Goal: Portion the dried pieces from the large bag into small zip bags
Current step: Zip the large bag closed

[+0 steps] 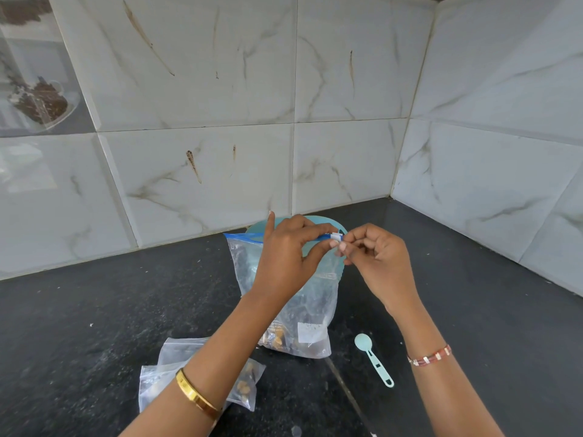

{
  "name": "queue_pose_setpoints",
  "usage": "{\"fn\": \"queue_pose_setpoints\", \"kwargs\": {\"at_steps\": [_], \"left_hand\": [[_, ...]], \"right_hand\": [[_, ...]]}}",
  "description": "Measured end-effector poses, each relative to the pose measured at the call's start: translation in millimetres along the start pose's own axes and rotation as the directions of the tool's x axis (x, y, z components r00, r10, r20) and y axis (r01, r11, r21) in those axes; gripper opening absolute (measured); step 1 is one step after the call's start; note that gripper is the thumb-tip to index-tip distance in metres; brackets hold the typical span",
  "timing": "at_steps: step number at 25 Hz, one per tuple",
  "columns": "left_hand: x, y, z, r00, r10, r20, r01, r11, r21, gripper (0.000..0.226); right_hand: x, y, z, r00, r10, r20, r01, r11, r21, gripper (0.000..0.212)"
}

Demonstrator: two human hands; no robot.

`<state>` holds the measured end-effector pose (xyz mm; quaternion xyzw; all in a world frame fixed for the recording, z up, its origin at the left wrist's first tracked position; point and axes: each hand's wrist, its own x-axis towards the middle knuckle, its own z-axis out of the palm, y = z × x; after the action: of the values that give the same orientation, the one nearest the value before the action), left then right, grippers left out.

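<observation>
A large clear bag (310,313) with a blue zip strip stands upright on the black counter, with a few brown dried pieces at its bottom. My left hand (285,257) grips the blue zip strip near its right end. My right hand (375,257) pinches the white slider at that same end. Small clear zip bags (176,367) lie flat at the front left, partly under my left forearm; one holds brown pieces (244,384).
A light teal measuring spoon (373,357) lies on the black counter (94,326) right of the large bag. A teal round thing (262,227) stands behind the bag against the tiled wall (205,171). Walls meet in a corner at the right.
</observation>
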<state>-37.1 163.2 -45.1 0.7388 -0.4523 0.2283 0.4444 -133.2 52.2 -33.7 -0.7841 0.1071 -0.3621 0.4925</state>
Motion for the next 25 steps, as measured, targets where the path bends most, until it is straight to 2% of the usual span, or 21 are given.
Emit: {"fn": "queue_pose_setpoints", "kwargs": {"at_steps": [5,10,14,19,22,25], "left_hand": [[4,-1,1,0.999,-0.034,-0.014,0.034,0.999,-0.039,0.028],[4,-6,-9,0.998,-0.063,-0.002,0.063,0.998,-0.010,0.024],[3,-24,-28,0.989,-0.146,-0.012,0.146,0.987,0.066,0.015],[-2,-53,-49,0.965,-0.259,-0.046,0.262,0.960,0.097,0.012],[-5,-60,-53,0.952,-0.306,-0.028,0.305,0.952,-0.033,0.003],[-9,-62,-49,0.923,-0.384,0.024,0.379,0.895,-0.236,0.013]], "right_hand": [[-1,8,4,0.999,-0.032,-0.007,0.031,0.998,-0.048,0.007],[-1,10,7,0.997,-0.075,-0.011,0.074,0.995,-0.063,0.013],[3,14,-3,0.998,-0.012,-0.065,0.011,1.000,-0.016,0.023],[7,19,-18,0.991,0.070,-0.117,-0.061,0.995,0.082,0.022],[10,24,-19,0.985,0.116,-0.128,-0.101,0.988,0.117,0.018],[10,30,-18,0.978,0.143,-0.152,-0.116,0.977,0.178,0.014]]}}
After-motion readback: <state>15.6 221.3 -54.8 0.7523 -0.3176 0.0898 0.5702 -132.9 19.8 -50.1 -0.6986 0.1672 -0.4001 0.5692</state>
